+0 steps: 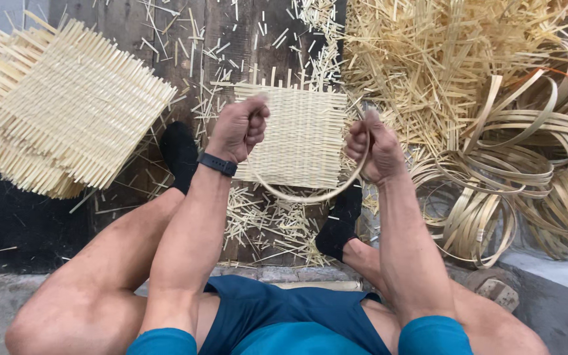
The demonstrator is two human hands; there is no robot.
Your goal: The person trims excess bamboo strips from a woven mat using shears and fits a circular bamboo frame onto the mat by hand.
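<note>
Both hands hold one thin, pale bamboo strip [310,195], bent into a shallow U. Its two ends rise into the fists and its curved belly sags toward the person, so the strip's long axis runs left to right across the view, between the knees. The left hand [238,130], with a black band [217,164] at the wrist, is clenched around the strip's left end. The right hand [371,148] is clenched around the right end, knuckles up.

Just beyond the strip lies a small square woven bamboo mat [300,135], flat on dark wooden planks [126,26], with loose stake ends sticking out along its top edge. Two feet in black socks [180,154] rest at either side of it. Short pale bamboo offcuts [267,227] litter the planks. A stack of larger woven bamboo mats [60,108] sits well to the left, and to the right a heap of coiled flat bamboo strips [514,171] lies beside a tangle of straight splints. A grey stone edge runs along the near side.
</note>
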